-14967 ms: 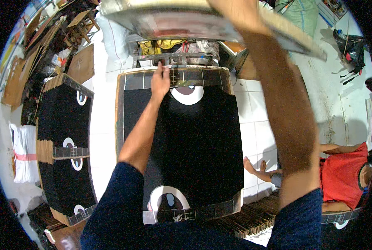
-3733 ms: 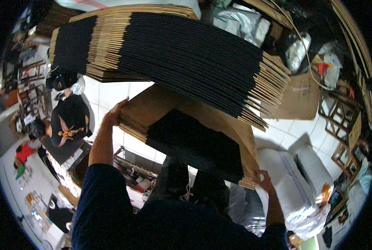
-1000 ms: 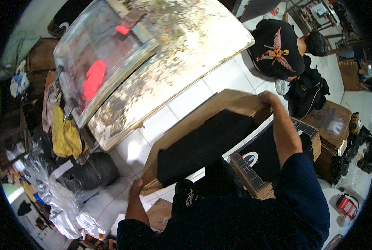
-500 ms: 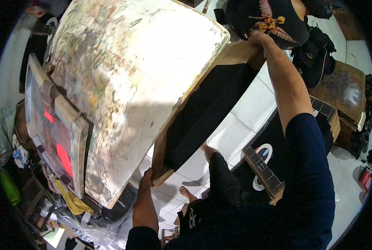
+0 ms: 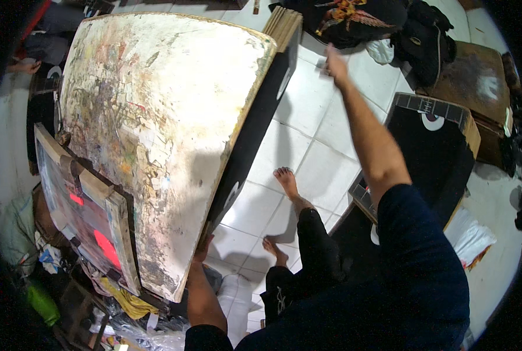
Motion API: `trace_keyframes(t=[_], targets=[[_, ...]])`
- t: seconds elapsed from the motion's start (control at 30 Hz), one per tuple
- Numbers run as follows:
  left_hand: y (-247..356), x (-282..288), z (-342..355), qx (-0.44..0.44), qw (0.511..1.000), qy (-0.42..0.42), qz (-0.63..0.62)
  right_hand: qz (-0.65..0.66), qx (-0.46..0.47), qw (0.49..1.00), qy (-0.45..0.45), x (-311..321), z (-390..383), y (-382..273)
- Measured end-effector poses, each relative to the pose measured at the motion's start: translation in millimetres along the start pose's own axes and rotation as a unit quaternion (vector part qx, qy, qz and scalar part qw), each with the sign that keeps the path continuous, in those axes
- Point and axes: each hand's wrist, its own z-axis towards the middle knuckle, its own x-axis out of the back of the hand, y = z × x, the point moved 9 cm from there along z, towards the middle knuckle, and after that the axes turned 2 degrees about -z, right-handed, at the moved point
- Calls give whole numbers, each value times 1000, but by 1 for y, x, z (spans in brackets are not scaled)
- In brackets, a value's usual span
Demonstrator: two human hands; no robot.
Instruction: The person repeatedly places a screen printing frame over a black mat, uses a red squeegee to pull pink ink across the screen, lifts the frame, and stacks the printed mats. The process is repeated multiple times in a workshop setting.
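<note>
A stack of thin brown boards covered with black cloth point(image 5: 254, 126) lies along the right edge of a paint-stained white tabletop point(image 5: 179, 88), mostly beneath it. Its bare layered ends show at the far corner, and pale round prints mark the cloth. By the stack's near end is my left hand point(image 5: 202, 248), its fingers largely hidden by the table's edge, so I cannot tell its grip. My right hand point(image 5: 335, 67) is in the air over the tiled floor, apart from the stack. Motion blurs its fingers, and no object shows in it.
On my right stands another board stack with black cloth point(image 5: 430, 155). A wood-framed printing screen point(image 5: 91, 205) with bright red patches rests at the table's left. Beyond are a black bag point(image 5: 421, 44) and a person in a black printed shirt point(image 5: 354, 20). White floor tiles point(image 5: 325, 158) lie between.
The black-clothed stack has moved left, under the table's edge. My right hand has let go of it and moved left and slightly nearer. The person at the far side has shifted further away.
</note>
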Motion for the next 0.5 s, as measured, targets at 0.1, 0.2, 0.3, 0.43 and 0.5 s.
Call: trace_keyframes(t=[0.1,0.2,0.3,0.43,0.5], targets=[[-5,4,9,-76,967,-72,234,-138,66,965,-215,-60,-135,180],[-14,9,10,-61,855,-27,515,-370,-134,857,-333,-52,-320,352],[-24,6,11,60,801,4,595,-383,-269,817,-336,-6,-481,411],[-7,3,19,91,845,51,525,-216,-351,885,-216,52,-590,409],[4,1,26,61,900,67,426,-211,-296,920,-144,79,-604,396]])
